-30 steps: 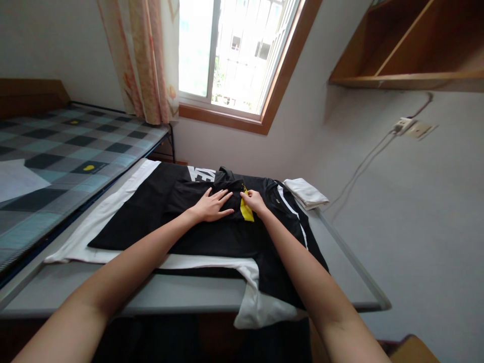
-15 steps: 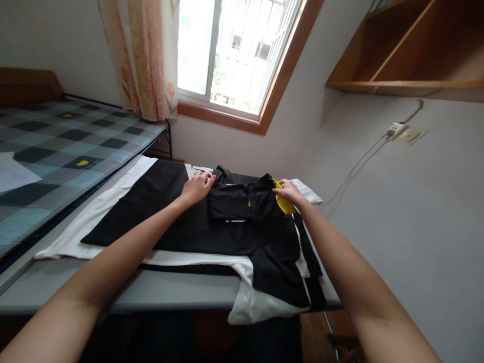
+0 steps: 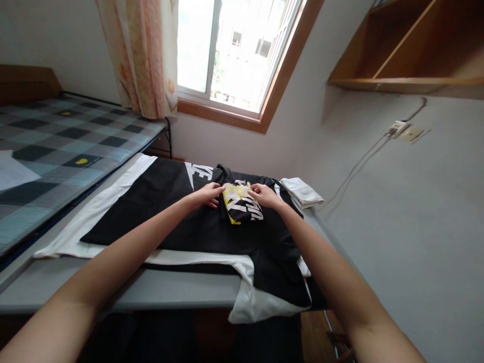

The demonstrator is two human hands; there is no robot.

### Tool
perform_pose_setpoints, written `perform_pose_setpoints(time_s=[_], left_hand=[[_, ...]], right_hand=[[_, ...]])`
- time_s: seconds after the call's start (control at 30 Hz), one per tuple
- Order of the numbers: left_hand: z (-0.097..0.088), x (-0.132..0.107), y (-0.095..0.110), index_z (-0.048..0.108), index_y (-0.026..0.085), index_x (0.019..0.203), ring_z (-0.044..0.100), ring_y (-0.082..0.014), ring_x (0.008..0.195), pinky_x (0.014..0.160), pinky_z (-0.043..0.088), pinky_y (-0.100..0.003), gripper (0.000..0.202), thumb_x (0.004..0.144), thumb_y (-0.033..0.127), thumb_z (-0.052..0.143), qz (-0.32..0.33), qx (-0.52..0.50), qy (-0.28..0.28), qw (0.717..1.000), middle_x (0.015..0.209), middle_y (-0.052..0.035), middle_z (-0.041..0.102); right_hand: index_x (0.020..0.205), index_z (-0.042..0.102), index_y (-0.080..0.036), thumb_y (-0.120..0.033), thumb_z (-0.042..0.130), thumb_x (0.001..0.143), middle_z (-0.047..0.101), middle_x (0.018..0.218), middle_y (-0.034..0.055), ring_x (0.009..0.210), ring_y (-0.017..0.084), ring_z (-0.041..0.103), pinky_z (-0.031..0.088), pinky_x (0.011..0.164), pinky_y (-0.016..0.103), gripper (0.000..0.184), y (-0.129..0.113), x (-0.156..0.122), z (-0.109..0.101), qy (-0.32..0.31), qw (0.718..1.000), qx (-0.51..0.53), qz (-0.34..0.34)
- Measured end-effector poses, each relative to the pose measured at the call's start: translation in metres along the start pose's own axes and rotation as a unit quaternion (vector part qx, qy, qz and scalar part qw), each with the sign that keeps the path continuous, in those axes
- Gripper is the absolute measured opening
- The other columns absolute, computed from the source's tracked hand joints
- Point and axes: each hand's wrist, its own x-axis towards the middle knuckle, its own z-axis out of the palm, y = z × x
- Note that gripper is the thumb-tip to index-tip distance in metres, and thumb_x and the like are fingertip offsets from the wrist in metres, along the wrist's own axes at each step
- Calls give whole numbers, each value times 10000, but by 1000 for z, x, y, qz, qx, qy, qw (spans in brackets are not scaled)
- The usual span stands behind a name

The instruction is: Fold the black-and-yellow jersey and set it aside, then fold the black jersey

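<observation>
A small folded black T-shirt (image 3: 242, 204) with white and yellow print lies on a larger black T-shirt (image 3: 177, 227), which is spread flat. My left hand (image 3: 207, 195) is at the folded T-shirt's left edge, fingers partly curled and thumb on the cloth. From the right, my right hand (image 3: 266, 195) pinches the top of the same bundle near its upper right corner. White cloth (image 3: 209, 259) shows from under the spread black T-shirt, and one white sleeve (image 3: 260, 305) hangs over the near edge.
The clothes lie on a grey table (image 3: 189, 290). A folded white cloth (image 3: 301, 190) rests at its far right corner, close to the wall. On the left stands a bed with a checked mattress (image 3: 83, 133) and white paper (image 3: 15, 171). Wooden shelves (image 3: 412, 50) hang at upper right.
The right part of the small T-shirt has been folded over leftward, making a smaller bundle with its print showing. My right hand has moved left; my left hand has shifted slightly right.
</observation>
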Motion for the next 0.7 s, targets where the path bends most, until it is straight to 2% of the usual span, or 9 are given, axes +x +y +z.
perform_pose_setpoints(time_s=[0.07,0.17,0.27,0.33,0.43,0.5,0.6,0.7], left_hand=[[4,1,-3,413,169,1403,681,-174,776,601,581,-263,605,888,412,618,4,-30,-11,999,1376,-202,528],[14,2,-9,440,131,1390,680,-192,849,586,556,-230,621,852,340,672,33,-32,-9,999,1304,-193,590],[23,4,-14,511,122,1333,666,-228,937,543,522,-203,575,825,318,695,79,21,22,996,1231,-160,639],[26,4,-15,553,116,1291,667,-237,917,516,506,-202,530,818,308,698,99,62,36,992,1188,-145,659],[26,2,-14,549,101,1297,670,-242,906,507,506,-207,517,828,274,683,99,79,40,991,1174,-150,661],[24,1,-14,497,107,1349,663,-252,971,521,525,-209,550,845,254,660,90,47,42,994,1222,-162,637],[22,1,-14,442,122,1391,657,-256,1025,543,545,-210,564,875,255,627,78,-7,41,996,1231,-166,632],[21,3,-17,465,130,1364,678,-241,979,554,550,-210,532,884,291,629,61,-31,44,997,1211,-158,643]], right_hand=[[1273,612,-98,-452,584,918,631,1256,205,1172,284,595,440,995,370,503,12,-3,8,20,998,-42,48],[1396,517,-107,-524,474,949,549,1359,232,1279,341,505,371,1057,458,613,19,-9,24,21,992,-60,105],[1497,391,-193,-524,389,970,476,1431,189,1334,346,436,323,1086,507,623,12,-15,44,68,992,-49,92],[1506,373,-255,-512,361,977,434,1464,146,1351,325,414,322,1092,496,588,5,-19,54,110,991,-45,56],[1471,439,-252,-509,365,981,383,1511,134,1398,315,343,293,1117,500,558,-7,-28,55,125,990,-70,-17],[1463,455,-249,-536,446,952,346,1549,124,1440,311,270,246,1146,511,586,-12,-38,50,89,985,-95,-111],[1491,410,-288,-574,647,828,279,1596,87,1478,321,172,173,1174,539,760,-17,-55,41,11,957,-129,-261],[1509,375,-284,-536,703,797,269,1602,89,1480,327,172,151,1181,554,824,-21,-65,42,-16,936,-145,-319]])
